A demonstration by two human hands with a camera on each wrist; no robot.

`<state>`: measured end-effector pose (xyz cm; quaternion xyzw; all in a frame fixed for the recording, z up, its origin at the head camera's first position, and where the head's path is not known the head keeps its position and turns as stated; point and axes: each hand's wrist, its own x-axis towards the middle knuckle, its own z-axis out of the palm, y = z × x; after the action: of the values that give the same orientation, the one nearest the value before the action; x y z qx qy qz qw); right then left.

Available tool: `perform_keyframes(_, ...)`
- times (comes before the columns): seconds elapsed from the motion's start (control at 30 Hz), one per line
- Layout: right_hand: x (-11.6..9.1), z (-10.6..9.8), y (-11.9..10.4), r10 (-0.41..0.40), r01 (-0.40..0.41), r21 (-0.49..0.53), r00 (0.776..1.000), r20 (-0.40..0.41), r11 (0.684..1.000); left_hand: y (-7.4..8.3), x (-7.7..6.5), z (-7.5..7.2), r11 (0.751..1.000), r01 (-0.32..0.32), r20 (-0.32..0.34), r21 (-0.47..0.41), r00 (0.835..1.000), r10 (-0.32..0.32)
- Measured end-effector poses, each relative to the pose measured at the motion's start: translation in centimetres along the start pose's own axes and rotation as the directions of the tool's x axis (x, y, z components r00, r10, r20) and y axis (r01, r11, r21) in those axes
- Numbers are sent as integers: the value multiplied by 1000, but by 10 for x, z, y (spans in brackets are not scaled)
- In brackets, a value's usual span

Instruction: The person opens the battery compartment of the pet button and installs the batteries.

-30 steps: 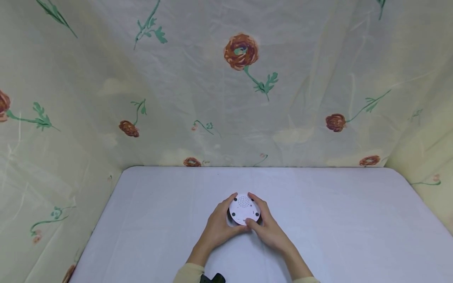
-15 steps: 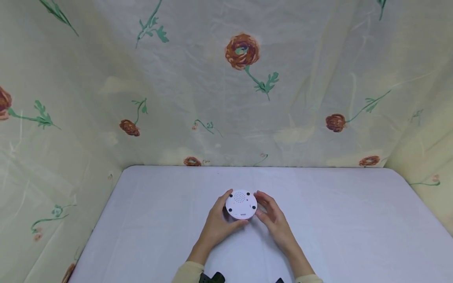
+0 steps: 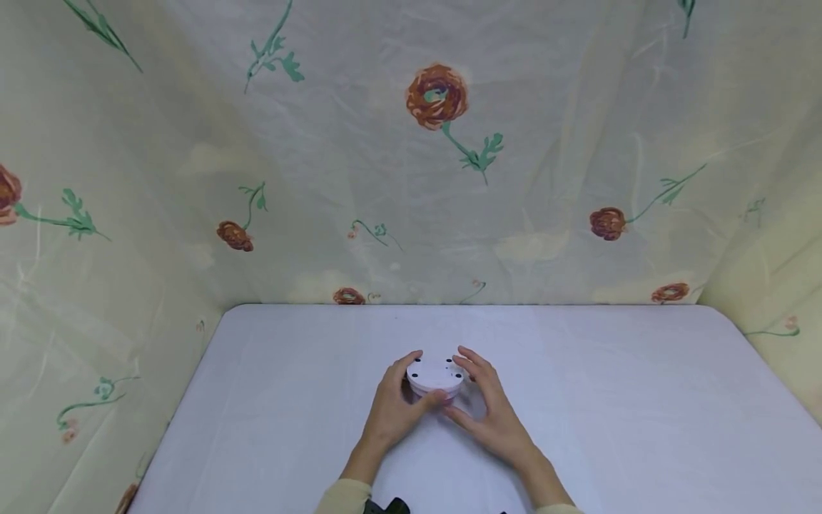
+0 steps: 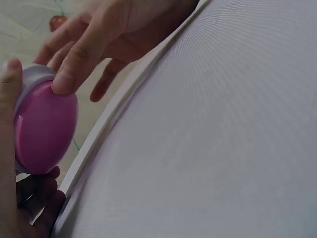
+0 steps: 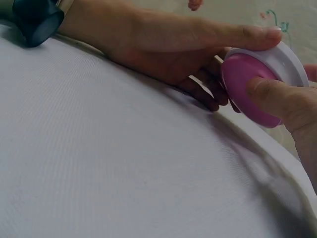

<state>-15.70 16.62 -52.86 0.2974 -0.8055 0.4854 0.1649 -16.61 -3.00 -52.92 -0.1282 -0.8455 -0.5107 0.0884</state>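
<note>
A round white button device (image 3: pixel 432 371) with a pink dome (image 4: pixel 45 130) is held above the middle of the table. In the head view its flat white face, with black dots near the rim, points up and looks foreshortened. My left hand (image 3: pixel 392 412) grips it from the left, the thumb along the near edge. From the right my right hand (image 3: pixel 498 422) has its fingertips at the rim. In the right wrist view the right thumb (image 5: pixel 265 93) lies on the pink dome, while other fingers are partly hidden behind the device.
A white cloth covers the table (image 3: pixel 270 385), which has rounded far corners. Floral curtains (image 3: pixel 526 178) hang behind it and at both sides. A dark wrist-worn device (image 3: pixel 388 506) shows by the left sleeve (image 3: pixel 344 495).
The white face has tilted and now looks flatter. The device has shifted slightly left. The right thumb has gone from the white face to below the near edge; the left hand keeps its hold.
</note>
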Motion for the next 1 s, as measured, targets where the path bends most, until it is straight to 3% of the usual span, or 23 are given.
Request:
perform_keyframes(0.23,3,3,-4,-166,162,-102,985,-37,982,0,-1,0,999,-33,5,40,999,33)
perform_keyframes(0.5,3,4,-8,-136,130,-124,990,-41,984,3,-1,-1,998,-18,30,65,999,16)
perform_keyframes(0.63,1,4,-7,-72,66,-97,996,-54,993,1,1,-1,997,-70,19,20,997,70)
perform_keyframes(0.8,-3,3,-4,109,-113,-45,990,-92,993,-1,2,0,981,-169,18,-96,985,172)
perform_keyframes(0.93,-3,1,-4,205,-196,98,975,-91,976,0,3,0,960,-228,14,-160,972,233)
perform_keyframes(1.0,-2,1,-4,232,-213,190,969,-82,958,2,3,0,957,-227,17,-179,972,234)
